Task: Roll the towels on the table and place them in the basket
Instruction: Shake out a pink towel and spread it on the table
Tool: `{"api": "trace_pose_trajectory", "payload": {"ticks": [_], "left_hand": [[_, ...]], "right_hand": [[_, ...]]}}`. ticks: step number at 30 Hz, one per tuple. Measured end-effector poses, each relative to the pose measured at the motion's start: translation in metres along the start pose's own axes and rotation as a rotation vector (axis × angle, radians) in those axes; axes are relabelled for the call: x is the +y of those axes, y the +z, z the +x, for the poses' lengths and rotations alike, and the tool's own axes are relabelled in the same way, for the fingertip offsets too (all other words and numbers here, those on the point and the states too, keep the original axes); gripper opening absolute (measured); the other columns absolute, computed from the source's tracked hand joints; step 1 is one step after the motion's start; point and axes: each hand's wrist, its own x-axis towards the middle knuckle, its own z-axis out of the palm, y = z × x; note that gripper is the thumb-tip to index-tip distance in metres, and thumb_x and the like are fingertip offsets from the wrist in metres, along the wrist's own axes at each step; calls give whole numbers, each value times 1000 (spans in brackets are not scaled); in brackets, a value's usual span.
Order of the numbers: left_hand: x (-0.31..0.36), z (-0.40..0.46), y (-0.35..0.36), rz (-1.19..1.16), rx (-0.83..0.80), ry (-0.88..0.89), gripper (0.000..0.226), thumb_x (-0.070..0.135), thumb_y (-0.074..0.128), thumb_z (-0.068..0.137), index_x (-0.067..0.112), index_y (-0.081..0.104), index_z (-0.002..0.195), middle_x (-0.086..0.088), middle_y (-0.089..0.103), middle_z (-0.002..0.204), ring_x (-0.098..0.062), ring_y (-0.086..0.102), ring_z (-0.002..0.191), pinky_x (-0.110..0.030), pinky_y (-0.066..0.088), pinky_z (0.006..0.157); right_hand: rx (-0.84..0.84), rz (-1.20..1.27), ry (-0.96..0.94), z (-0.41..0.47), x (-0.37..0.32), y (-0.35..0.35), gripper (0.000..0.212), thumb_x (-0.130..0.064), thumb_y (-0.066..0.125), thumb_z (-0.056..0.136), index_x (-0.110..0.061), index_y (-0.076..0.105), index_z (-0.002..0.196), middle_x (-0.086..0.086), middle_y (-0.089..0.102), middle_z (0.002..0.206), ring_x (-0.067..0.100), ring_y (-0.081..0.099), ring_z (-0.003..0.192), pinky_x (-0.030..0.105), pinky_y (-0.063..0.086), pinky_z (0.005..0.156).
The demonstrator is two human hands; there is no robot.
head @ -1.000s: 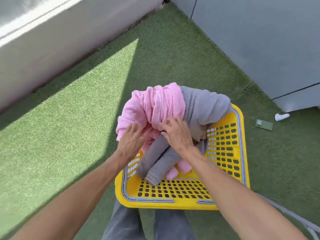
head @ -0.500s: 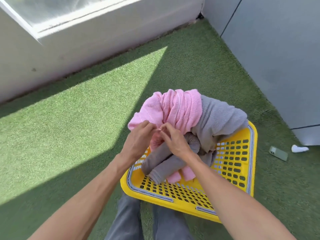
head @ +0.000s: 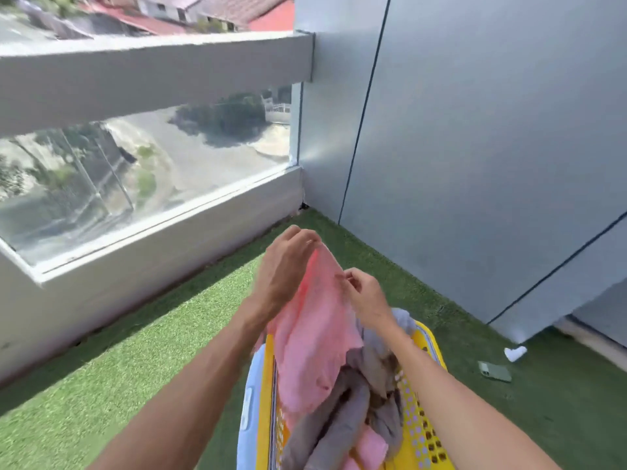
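I see my left hand point(head: 283, 266) and right hand point(head: 364, 296) both pinching the pink towel's point(head: 314, 337) top edge in curled fingers, lifting it above the yellow basket point(head: 422, 432) of grey towels point(head: 339, 432).

Green artificial turf point(head: 129, 378) covers the floor, part in sunlight and part in shade. On the left runs a low white wall point(head: 112, 286) topped by a glass panel point(head: 142, 178) under a broad grey rail point(head: 152, 76); red roofs point(head: 237, 11) and trees show beyond, blurred. Grey wall panels point(head: 492, 130) with dark seams close off the right side. A green phone point(head: 494, 371) lies flat on the turf near that wall, with a small white object point(head: 515, 353), too blurred to identify, just beside it
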Motion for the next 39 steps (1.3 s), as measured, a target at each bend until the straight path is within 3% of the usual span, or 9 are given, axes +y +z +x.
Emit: {"api": "trace_pose_trajectory", "payload": {"ticks": [6, 12, 15, 20, 23, 25, 32, 35, 39], "left_hand": [[43, 40, -44, -51, -38, 101, 8, 17, 62, 90, 18, 69, 94, 1, 65, 95, -17, 59, 85, -25, 40, 72], [113, 66, -39, -182, -209, 177, 16, 18, 64, 88, 13, 64, 73, -1, 59, 62, -9, 42, 56, -29, 38, 59], [145, 69, -32, -283, -194, 189, 11, 20, 67, 88, 16, 70, 78, 9, 62, 64, 5, 51, 56, -11, 38, 59], [205, 63, -10, -411, -301, 275, 14, 25, 72, 85, 12, 72, 81, 6, 63, 64, 3, 49, 53, -17, 36, 55], [231, 60, 12, -442, -430, 275, 12, 24, 77, 81, 12, 74, 82, 2, 68, 69, -1, 54, 57, -22, 42, 58], [239, 56, 27, -502, -544, 222, 14, 22, 78, 79, 9, 74, 84, -5, 71, 73, -4, 58, 60, -24, 49, 60], [163, 19, 82, -578, -715, -74, 9, 5, 71, 85, -2, 71, 91, -25, 71, 91, -23, 67, 77, -37, 59, 80], [92, -17, 110, -308, -636, -207, 7, 8, 69, 86, 4, 74, 90, -11, 74, 83, -15, 68, 72, -33, 58, 77], [-1, -77, 137, 89, -558, -291, 13, 9, 63, 88, 11, 74, 95, -3, 73, 93, -17, 66, 84, -27, 49, 77]], "right_hand": [[308, -187, -155, -2, -122, -107, 25, -36, 63, 91, -16, 67, 78, 0, 52, 58, 7, 40, 54, 26, 33, 53], [505, -409, -229, -55, -217, -213, 26, -33, 69, 87, -26, 64, 62, -8, 33, 55, 5, 29, 50, 19, 26, 49], [458, -444, -158, -90, -220, -244, 13, -38, 74, 82, -26, 74, 87, -3, 37, 59, 8, 34, 52, 23, 30, 53], [242, -366, -30, -135, -198, -243, 50, -45, 73, 81, -31, 61, 127, -15, 26, 50, 4, 26, 45, 17, 21, 47], [168, -258, -15, -146, -179, -233, 33, -35, 71, 86, -40, 62, 117, -8, 72, 74, -3, 65, 69, 8, 47, 67], [242, -211, -46, -146, -159, -231, 11, -33, 72, 85, -39, 70, 94, -11, 70, 74, -1, 60, 65, 13, 44, 63], [201, -80, 33, -133, -55, -220, 22, -40, 74, 81, -19, 75, 87, 13, 69, 81, 9, 55, 74, 28, 39, 72], [59, -85, 82, -122, -10, -194, 21, -42, 74, 80, -22, 74, 85, 17, 67, 80, 10, 52, 70, 28, 40, 69], [-58, -72, 134, -111, 41, -143, 27, -40, 72, 84, -13, 70, 78, -3, 45, 63, 7, 37, 61, 24, 31, 59]]}}
